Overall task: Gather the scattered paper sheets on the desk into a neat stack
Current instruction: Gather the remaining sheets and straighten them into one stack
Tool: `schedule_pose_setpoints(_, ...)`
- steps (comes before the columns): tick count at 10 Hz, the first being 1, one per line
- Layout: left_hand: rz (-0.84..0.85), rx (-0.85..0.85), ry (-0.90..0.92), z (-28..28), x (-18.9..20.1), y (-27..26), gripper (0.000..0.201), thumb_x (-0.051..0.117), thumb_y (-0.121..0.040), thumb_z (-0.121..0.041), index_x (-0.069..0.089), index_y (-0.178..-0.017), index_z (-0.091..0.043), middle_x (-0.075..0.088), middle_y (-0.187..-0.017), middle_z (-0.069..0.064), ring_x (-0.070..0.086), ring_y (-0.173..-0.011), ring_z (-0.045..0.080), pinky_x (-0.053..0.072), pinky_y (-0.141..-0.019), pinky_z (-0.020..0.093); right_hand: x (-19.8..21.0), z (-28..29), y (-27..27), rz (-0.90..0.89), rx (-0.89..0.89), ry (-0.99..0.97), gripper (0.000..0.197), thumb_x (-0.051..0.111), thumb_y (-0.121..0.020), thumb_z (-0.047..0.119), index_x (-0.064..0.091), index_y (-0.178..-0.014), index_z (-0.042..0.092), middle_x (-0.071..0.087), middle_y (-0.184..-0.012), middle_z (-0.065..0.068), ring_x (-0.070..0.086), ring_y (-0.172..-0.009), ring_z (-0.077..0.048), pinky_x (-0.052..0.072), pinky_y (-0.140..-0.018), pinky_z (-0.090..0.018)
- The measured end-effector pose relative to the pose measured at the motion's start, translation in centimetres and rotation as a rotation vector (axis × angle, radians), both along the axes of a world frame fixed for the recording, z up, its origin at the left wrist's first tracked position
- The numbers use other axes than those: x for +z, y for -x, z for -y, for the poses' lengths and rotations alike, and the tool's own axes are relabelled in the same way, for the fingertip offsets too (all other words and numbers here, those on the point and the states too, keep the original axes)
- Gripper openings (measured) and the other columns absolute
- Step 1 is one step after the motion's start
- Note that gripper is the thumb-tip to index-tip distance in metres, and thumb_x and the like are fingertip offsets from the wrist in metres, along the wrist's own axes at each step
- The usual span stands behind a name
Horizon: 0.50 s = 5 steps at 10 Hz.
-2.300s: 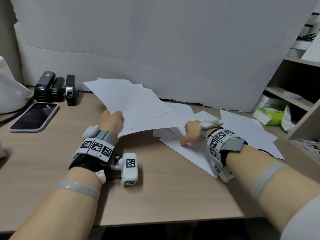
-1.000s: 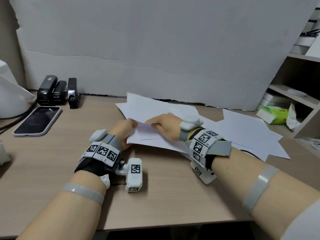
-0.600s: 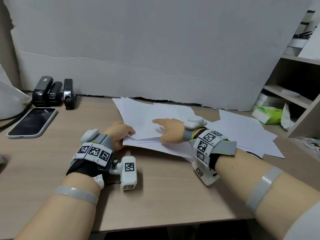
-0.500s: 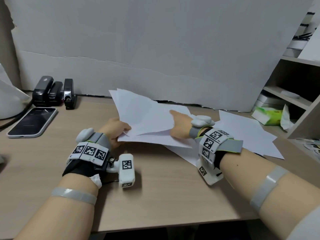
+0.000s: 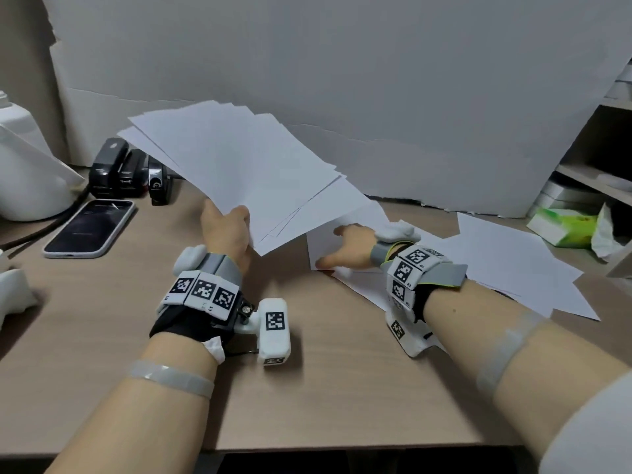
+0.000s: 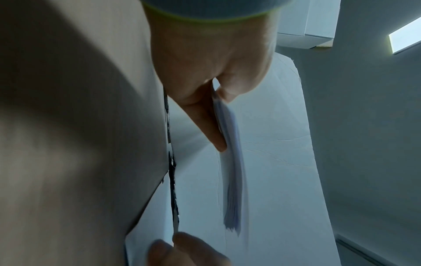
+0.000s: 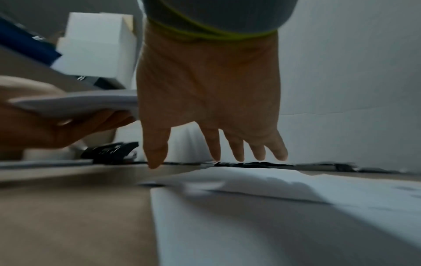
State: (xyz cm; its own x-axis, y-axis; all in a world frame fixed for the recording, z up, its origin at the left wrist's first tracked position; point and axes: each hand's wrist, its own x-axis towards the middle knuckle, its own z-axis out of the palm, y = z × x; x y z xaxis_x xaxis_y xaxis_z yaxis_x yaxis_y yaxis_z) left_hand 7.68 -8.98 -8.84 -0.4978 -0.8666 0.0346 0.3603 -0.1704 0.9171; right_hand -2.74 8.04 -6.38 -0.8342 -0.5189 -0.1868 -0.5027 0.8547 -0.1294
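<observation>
Near the tabletop's far left edge lie a phone and staplers. The left hand pinches a fanned sheaf of sheets raised off the wood. The right hand, fingers spread straight, reaches onto loose sheets lying toward the right edge.
</observation>
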Motion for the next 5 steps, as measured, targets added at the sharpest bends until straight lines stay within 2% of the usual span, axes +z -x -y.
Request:
schedule_pose_setpoints(1,0.004,0.000,-0.013,-0.1,0.0,-0.1,0.026,0.043,-0.080,0.010,0.052,-0.099,-0.006,0.052,-0.070,-0.003,0.041,-0.053,0.013,0.038,-0.047,0.017,-0.4,1.8,-0.5,-0.010,0.062,-0.121,0.096,0.062,-0.055,0.070,0.047,-0.136,0.021,0.059,-0.129,-0.005,0.058,-0.113,-0.030,0.049,-0.096,-0.042)
schedule_pose_setpoints(2,0.004,0.001,-0.013,-0.3,0.1,-0.1,0.026,0.041,-0.081,0.012,0.051,-0.097,-0.006,0.049,-0.067,-0.004,0.040,-0.046,0.009,0.035,-0.043,0.013,0.0,2.2,-0.9,-0.031,0.056,-0.139,0.080,0.063,-0.059,0.062,0.054,-0.126,0.019,0.064,-0.117,-0.006,0.062,-0.103,-0.028,0.052,-0.089,-0.036)
schedule_pose_setpoints(3,0.017,0.000,0.002,-0.7,0.2,-0.1,0.021,0.040,-0.081,0.011,0.046,-0.087,-0.008,0.044,-0.063,-0.002,0.035,-0.045,0.013,0.031,-0.040,0.012,0.0,1.9,-1.0,-0.108,0.067,-0.189,0.048,0.064,-0.080,0.042,0.059,-0.117,0.011,0.064,-0.109,-0.011,0.063,-0.097,-0.030,0.047,-0.072,-0.028)
schedule_pose_setpoints(4,0.027,0.021,0.025,-0.9,0.3,-0.2,0.024,0.041,-0.081,0.011,0.044,-0.077,-0.013,0.043,-0.062,-0.001,0.033,-0.046,0.014,0.029,-0.037,0.011,-0.6,1.3,-0.6,-0.128,0.053,-0.071,0.050,0.061,-0.090,0.019,0.048,-0.137,0.006,0.050,-0.137,-0.018,0.050,-0.126,-0.033,0.043,-0.096,-0.035)
schedule_pose_setpoints(5,-0.002,-0.020,-0.032,-0.8,0.3,-0.3,0.021,0.042,-0.083,0.009,0.049,-0.092,-0.008,0.046,-0.064,-0.002,0.038,-0.047,0.013,0.034,-0.041,0.012,-0.3,0.7,0.4,-0.112,-0.018,0.062,0.044,0.052,-0.094,0.010,0.049,-0.138,0.005,0.049,-0.139,-0.019,0.048,-0.128,-0.033,0.040,-0.099,-0.032)
